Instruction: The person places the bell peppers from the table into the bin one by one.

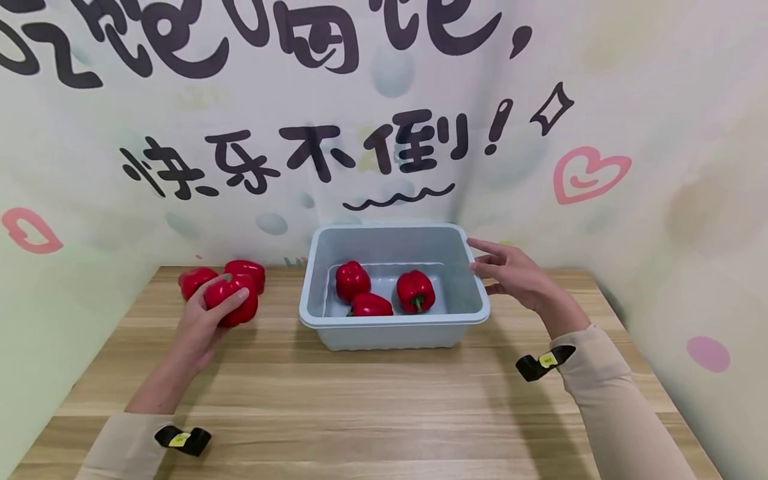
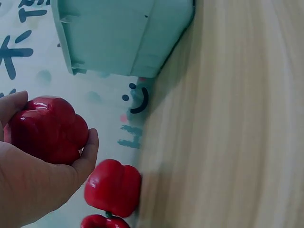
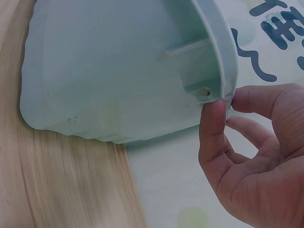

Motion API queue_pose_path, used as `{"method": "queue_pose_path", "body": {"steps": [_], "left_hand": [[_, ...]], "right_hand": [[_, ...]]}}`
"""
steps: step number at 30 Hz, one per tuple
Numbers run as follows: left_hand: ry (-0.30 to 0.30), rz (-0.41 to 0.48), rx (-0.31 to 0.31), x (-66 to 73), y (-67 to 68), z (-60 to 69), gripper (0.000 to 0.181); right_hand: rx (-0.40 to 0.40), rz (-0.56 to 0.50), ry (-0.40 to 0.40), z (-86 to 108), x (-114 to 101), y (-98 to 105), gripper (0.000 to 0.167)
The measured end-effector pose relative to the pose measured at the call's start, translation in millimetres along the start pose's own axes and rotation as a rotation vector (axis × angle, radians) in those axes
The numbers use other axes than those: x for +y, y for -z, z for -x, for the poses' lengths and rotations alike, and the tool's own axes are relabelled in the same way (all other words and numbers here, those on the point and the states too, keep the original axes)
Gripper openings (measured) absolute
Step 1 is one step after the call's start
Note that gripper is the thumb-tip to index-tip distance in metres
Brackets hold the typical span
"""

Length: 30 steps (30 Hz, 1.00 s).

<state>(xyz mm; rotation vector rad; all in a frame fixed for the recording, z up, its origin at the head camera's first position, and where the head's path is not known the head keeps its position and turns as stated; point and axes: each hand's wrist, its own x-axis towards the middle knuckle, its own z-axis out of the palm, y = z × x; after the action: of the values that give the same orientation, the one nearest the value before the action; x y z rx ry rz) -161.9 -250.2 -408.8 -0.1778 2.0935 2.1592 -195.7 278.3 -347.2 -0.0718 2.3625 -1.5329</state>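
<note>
My left hand [image 1: 201, 327] grips a red bell pepper [image 1: 234, 303], thumb on one side and fingers on the other. In the left wrist view this bell pepper [image 2: 50, 130] is raised above the tabletop. Behind it in the head view lie two more red bell peppers, one at the left [image 1: 197, 281] and one at the right [image 1: 247, 272]. My right hand [image 1: 516, 277] pinches the right rim of a light blue plastic basin [image 1: 390, 333]; the right wrist view shows thumb and fingers at the rim [image 3: 228, 61]. Three red bell peppers [image 1: 415, 291] lie inside the basin.
The basin stands on a wood-grain table [image 1: 360, 407] near its back edge. Behind the table hangs a pale printed cloth [image 1: 384, 193] with black lettering and drawn hearts. A black band [image 1: 183, 440] sits on each sleeve.
</note>
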Motion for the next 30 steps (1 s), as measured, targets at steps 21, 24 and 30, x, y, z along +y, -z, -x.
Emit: {"method": "queue_pose_path", "body": {"steps": [21,24,30], "left_hand": [[-0.088,-0.136,-0.044,58.0,-23.3,-6.3,0.084],[-0.094,-0.164,-0.051,62.1,-28.5,-7.0,0.084],[-0.099,-0.309,-0.069,72.0,-38.8,-8.7,0.087]], "right_hand": [[0.026,0.001,-0.005,-0.6,-5,0,0.070],[0.027,-0.002,-0.010,-0.8,-6,0,0.070],[0.023,0.001,-0.018,-1.3,-4,-2,0.071]]}}
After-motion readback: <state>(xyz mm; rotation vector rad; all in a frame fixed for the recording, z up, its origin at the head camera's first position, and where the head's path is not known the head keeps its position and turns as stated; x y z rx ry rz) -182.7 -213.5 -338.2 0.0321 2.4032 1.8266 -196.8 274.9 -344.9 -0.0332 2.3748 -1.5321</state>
